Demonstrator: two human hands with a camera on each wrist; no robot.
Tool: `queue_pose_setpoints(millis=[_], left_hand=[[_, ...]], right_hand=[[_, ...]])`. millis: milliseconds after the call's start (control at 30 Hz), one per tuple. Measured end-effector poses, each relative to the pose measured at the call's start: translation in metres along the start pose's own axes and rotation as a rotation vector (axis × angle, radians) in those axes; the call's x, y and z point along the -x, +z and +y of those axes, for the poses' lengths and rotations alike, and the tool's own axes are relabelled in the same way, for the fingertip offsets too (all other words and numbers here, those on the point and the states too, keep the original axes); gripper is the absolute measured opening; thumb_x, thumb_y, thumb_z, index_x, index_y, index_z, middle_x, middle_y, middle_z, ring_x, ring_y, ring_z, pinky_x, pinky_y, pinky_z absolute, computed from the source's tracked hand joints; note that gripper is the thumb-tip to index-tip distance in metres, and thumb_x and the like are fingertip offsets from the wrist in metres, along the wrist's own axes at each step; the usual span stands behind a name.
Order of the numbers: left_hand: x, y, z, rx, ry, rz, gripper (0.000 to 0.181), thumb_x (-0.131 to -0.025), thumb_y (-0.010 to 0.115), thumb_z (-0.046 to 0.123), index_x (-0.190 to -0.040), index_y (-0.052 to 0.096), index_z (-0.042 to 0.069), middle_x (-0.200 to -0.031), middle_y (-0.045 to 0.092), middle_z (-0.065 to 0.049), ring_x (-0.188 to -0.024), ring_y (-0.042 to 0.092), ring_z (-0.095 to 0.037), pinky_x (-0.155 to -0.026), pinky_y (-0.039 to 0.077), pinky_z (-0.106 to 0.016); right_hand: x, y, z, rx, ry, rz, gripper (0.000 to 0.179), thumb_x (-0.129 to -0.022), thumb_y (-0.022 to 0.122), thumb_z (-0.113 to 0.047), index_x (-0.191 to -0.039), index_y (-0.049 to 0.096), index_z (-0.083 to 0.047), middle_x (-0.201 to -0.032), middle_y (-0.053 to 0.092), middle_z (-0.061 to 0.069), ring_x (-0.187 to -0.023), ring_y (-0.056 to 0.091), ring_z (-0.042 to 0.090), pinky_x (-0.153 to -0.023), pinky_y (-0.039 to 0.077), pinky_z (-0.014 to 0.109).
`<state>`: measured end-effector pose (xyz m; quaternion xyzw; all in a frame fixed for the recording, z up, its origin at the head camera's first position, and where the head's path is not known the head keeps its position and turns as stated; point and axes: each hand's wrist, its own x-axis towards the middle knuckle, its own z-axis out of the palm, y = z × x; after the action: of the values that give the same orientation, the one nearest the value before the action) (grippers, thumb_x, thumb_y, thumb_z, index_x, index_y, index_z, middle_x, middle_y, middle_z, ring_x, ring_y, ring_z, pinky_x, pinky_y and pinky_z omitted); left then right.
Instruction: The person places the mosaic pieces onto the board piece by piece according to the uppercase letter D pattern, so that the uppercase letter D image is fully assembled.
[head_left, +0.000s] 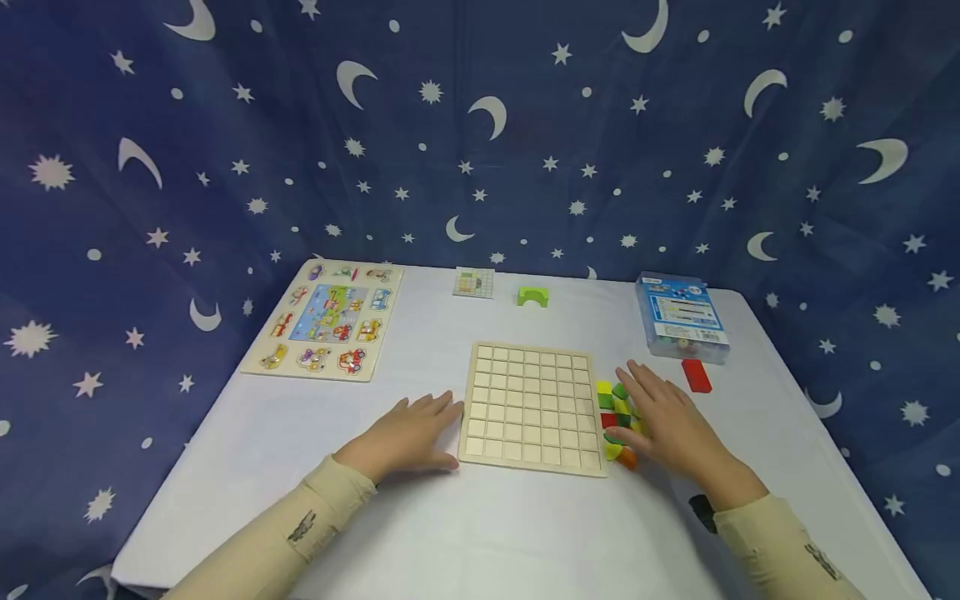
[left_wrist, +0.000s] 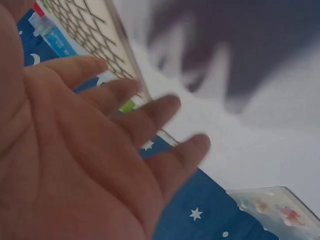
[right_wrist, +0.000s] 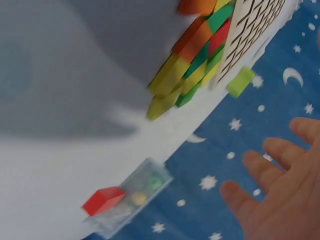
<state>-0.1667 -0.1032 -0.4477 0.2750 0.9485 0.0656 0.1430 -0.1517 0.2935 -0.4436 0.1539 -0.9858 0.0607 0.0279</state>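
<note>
A square wooden grid board with bare cells lies flat on the white table. My left hand is at the board's left edge, fingers extended and palm free in the left wrist view. On the other side, my right hand hovers over a cluster of small coloured blocks along the board's right edge, partly hiding them. Yellow, green, red and orange blocks show in the right wrist view. That hand's fingers are spread, with nothing between them.
A wooden picture puzzle lies at the back left. Behind the board are a small pattern card and a green arch block. A clear plastic box and a red block occupy the back right. A starry blue curtain hangs behind.
</note>
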Motion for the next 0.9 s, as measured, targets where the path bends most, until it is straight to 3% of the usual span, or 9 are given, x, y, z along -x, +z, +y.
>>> queue_pose_setpoints(millis=[133,300,467,667,900], left_hand=[[0.004,0.002,-0.007,-0.026,0.023,0.032,0.081,-0.084,0.073,0.051,-0.151,0.043,0.016,-0.157,0.038,-0.01,-0.143,0.038,-0.031,-0.113,0.03,-0.058],[0.002,0.001,-0.004,-0.054,0.081,0.066,0.074,-0.084,0.076,0.045,-0.146,0.05,0.015,-0.154,0.043,-0.012,-0.139,0.043,-0.032,-0.11,0.035,-0.058],[-0.001,0.007,-0.001,-0.083,0.07,0.053,0.072,-0.084,0.076,0.044,-0.145,0.051,0.016,-0.153,0.045,-0.011,-0.138,0.044,-0.031,-0.109,0.037,-0.056],[-0.001,0.012,0.003,-0.082,0.066,0.067,0.071,-0.085,0.076,0.043,-0.145,0.051,0.017,-0.148,0.05,-0.012,-0.135,0.048,-0.034,-0.108,0.039,-0.054],[-0.005,0.012,0.012,-0.094,0.055,0.073,0.06,-0.088,0.074,0.038,-0.141,0.056,0.017,-0.146,0.051,-0.014,-0.134,0.048,-0.038,-0.108,0.04,-0.053]], right_hand=[[-0.014,-0.004,0.01,-0.041,0.034,-0.033,0.083,-0.086,0.075,-0.041,-0.154,0.037,-0.01,-0.157,0.033,0.02,-0.141,0.035,0.044,-0.109,0.033,0.063],[-0.015,-0.003,0.021,-0.046,0.104,-0.059,0.063,-0.089,0.075,-0.028,-0.144,0.052,-0.008,-0.144,0.049,0.021,-0.132,0.044,0.044,-0.104,0.038,0.063],[-0.016,0.003,0.027,-0.07,0.16,-0.092,0.044,-0.091,0.072,-0.023,-0.131,0.064,-0.008,-0.126,0.061,0.018,-0.118,0.055,0.039,-0.099,0.045,0.059],[-0.029,0.009,0.031,-0.089,0.182,-0.149,0.031,-0.091,0.072,-0.017,-0.121,0.07,-0.01,-0.114,0.066,0.012,-0.11,0.06,0.034,-0.097,0.049,0.054],[-0.052,0.012,0.036,-0.077,0.18,-0.206,0.027,-0.091,0.073,-0.018,-0.117,0.072,-0.008,-0.103,0.067,0.008,-0.095,0.06,0.028,-0.094,0.051,0.051]])
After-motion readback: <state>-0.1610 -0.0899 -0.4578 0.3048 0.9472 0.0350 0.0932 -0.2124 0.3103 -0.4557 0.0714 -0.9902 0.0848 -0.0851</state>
